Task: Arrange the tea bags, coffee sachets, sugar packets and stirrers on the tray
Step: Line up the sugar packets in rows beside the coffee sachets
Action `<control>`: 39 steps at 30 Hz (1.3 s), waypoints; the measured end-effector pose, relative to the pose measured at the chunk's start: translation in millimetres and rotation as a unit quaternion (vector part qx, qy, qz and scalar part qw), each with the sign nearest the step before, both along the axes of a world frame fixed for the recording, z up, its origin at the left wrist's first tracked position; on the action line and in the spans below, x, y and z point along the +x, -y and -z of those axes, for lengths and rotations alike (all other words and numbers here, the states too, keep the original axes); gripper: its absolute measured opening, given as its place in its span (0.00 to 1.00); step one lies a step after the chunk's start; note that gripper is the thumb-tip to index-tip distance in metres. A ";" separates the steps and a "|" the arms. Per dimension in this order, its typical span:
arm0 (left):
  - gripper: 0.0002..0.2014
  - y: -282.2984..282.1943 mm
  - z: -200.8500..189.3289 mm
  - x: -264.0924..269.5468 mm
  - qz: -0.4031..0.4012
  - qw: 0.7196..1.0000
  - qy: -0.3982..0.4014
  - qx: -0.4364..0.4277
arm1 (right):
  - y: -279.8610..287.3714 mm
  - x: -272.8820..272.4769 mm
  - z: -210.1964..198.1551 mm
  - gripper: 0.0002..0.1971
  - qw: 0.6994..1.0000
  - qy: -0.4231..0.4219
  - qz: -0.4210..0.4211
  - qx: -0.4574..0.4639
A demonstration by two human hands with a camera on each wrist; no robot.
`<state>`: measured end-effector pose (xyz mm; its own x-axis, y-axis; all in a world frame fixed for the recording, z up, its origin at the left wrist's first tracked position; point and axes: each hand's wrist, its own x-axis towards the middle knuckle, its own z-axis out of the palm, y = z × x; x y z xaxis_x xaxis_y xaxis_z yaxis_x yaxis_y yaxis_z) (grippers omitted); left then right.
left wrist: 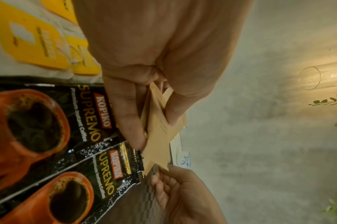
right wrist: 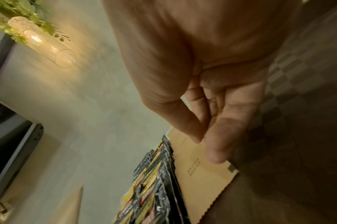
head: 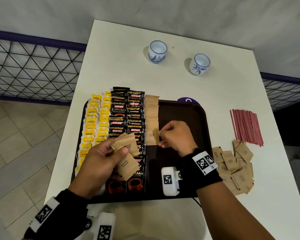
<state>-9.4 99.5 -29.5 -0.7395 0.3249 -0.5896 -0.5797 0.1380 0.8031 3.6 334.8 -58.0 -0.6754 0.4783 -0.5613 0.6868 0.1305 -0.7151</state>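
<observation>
Several brown sugar packets [head: 126, 153] sit fanned in the left hand [head: 100, 158], fingers and thumb clamped on them. Right hand [head: 177, 137], fingers curled, presses the top packet of the sugar row [head: 151, 118] on the tray [head: 189, 115]; grip unclear

The left hand [head: 100, 158] covers the lower tea bags [head: 92, 129] and part of the coffee sachets [head: 126, 118] at centre left of the head view. The purple disc [head: 187, 99] behind the tray [head: 194, 115] shows only as an arc. The right hand [head: 177, 137] hides its own fingertips and the edge of the top sugar packet [head: 152, 135]. In the right wrist view the palm fills the upper centre, motion blur softens the sachets at the bottom edge, and the packet's print is unreadable. In the left wrist view the frame's left edge cuts off the sachets' printed cups, and the palm hides most of the held packets [left wrist: 158, 128].
</observation>
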 end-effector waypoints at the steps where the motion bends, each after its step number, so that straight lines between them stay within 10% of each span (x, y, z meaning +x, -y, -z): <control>1: 0.12 -0.7 -0.7 -0.1 -0.001 1.000 0.000 0.001 | 0.3 1.1 -2.7 0.04 1.000 -0.007 -0.012 0.023; 13: 0.11 -11.7 -5.2 3.5 0.020 1.000 0.000 0.011 | 33.7 14.6 -44.0 0.04 0.974 -0.123 -0.169 -0.082; 39: 0.12 -1.7 3.7 -0.1 0.025 1.000 -0.011 -0.014 | -8.1 25.4 -8.2 0.05 0.999 -0.028 0.011 -0.044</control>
<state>-9.6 101.2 -33.3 -0.7351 0.3458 -0.5831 -0.5539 0.1895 0.8107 29.1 342.9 -49.8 -0.6960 0.4436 -0.5646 0.6481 0.0498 -0.7599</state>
